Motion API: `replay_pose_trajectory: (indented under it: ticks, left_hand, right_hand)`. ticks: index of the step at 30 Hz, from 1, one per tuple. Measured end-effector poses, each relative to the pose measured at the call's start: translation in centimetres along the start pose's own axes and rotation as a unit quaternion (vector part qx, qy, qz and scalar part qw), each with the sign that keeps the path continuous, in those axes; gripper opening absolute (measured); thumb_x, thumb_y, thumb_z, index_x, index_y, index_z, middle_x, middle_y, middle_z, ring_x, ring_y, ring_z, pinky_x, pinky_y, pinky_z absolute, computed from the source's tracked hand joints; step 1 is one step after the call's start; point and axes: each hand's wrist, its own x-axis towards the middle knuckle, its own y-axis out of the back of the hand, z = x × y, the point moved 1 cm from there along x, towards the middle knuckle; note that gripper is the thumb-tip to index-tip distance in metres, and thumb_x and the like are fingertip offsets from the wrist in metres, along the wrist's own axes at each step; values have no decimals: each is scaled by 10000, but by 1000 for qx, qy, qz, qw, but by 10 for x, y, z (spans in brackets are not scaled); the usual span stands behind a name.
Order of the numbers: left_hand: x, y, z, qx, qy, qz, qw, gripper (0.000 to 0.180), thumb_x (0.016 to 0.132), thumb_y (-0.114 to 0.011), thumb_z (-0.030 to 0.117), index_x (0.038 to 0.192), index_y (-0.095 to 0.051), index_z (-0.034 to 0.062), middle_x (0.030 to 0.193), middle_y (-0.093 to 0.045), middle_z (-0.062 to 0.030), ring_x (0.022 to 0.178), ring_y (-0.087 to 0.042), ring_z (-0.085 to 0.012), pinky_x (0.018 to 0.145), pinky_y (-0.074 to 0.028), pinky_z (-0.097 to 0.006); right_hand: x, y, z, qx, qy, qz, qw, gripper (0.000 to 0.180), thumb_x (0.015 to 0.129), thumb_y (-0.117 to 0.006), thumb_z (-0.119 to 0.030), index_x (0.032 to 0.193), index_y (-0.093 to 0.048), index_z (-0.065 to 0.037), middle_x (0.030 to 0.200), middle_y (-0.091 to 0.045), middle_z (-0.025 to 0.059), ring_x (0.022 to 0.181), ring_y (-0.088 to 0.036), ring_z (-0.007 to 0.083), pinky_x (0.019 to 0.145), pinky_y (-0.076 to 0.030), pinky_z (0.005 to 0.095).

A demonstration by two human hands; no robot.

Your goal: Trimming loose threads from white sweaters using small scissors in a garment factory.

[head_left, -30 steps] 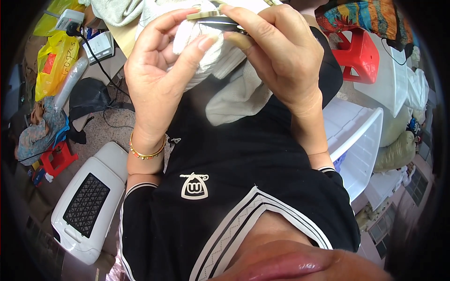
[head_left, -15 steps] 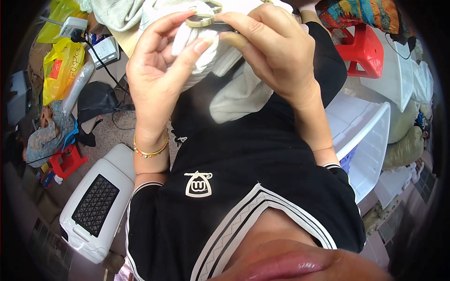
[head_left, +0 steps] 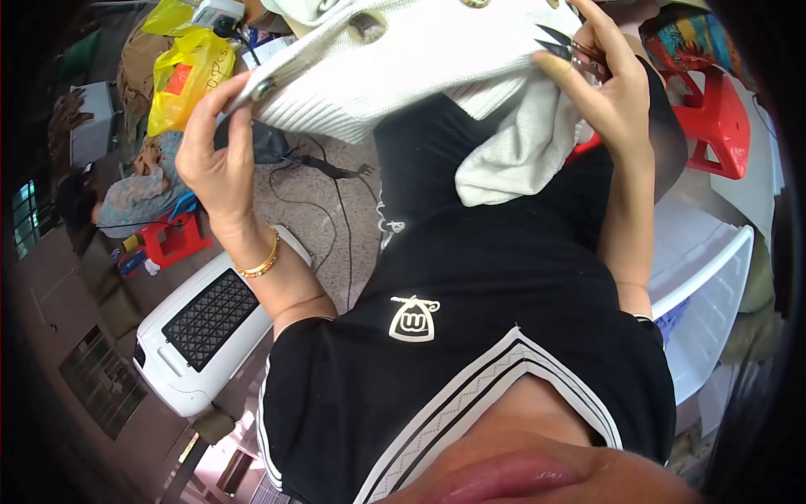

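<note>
A white knitted garment [head_left: 445, 63] with ribbed edging is spread across my lap. Several round openings or rings, some with a greenish-beige rim, show along its upper part. My left hand [head_left: 217, 172] is closed, thumb and fingers pinching the garment's left edge beside a dark round fitting [head_left: 264, 87]. In my right hand [head_left: 620, 105] is a pair of small thread snips [head_left: 556, 42], their dark blades apart and pointing left over the knit. Whether those fingers also grip the fabric is hard to tell. A loose knitted part [head_left: 508, 164] hangs below the right hand.
A white bin-like case [head_left: 210, 323] with a black mesh panel stands at lower left. Cables [head_left: 336, 172] run over the speckled floor. Yellow bags [head_left: 189, 80] and another person [head_left: 147, 197] are at left. A red stool [head_left: 714, 122] and a white plastic tub [head_left: 709, 311] are at right.
My hands have moved apart from a ring held between them. The left went left and down with the garment's edge; the right went right, and its snips now show. The garment is stretched wider.
</note>
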Motion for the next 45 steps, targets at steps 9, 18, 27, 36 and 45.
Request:
replay_pose_trajectory:
  ticks: [9, 18, 27, 36, 45]
  left_hand:
    - [7, 29, -17, -25, -75, 317, 945, 224, 724, -571, -141, 867, -683, -11, 1002, -608, -96, 941, -601, -230, 855, -505, -343]
    - [3, 46, -84, -228, 53, 444, 865, 144, 925, -559, -6, 1052, -620, 27, 969, -677, -126, 878, -674, -224, 767, -583, -332]
    - [-10, 19, -103, -326, 175, 378, 848, 190, 932, -512, -48, 1101, -567, 17, 1038, -643, -137, 974, -662, -263, 871, -567, -388]
    - [-24, 27, -117, -362, 224, 333, 841, 205, 960, -490, 1, 1144, -578, 20, 1143, -634, -171, 1049, -641, -289, 919, -548, -396]
    - [-23, 12, -144, -436, 273, 275, 812, 287, 911, -524, 2, 1198, -538, -5, 1134, -628, -200, 1071, -631, -318, 953, -539, -425]
  right_hand:
    - [17, 6, 61, -10, -44, 8, 999, 477, 834, -760, -124, 1266, -613, 15, 907, -599, 8, 814, -543, 97, 731, -464, 250]
    - [-3, 16, 61, 182, -125, -14, 975, 615, 847, -746, -53, 1403, -491, 15, 696, -519, -61, 601, -461, 20, 528, -361, 189]
    - [34, 9, 87, 278, -256, -88, 922, 499, 903, -717, -223, 1270, -586, 89, 982, -666, 55, 843, -584, 93, 695, -465, 225]
    - [37, 18, 88, 222, -298, -136, 918, 344, 818, -793, -257, 980, -696, 31, 777, -651, 23, 672, -571, 87, 607, -445, 235]
    - [20, 9, 128, 387, -107, -33, 915, 332, 810, -805, -171, 1055, -681, 15, 847, -672, 7, 701, -587, 80, 636, -467, 231]
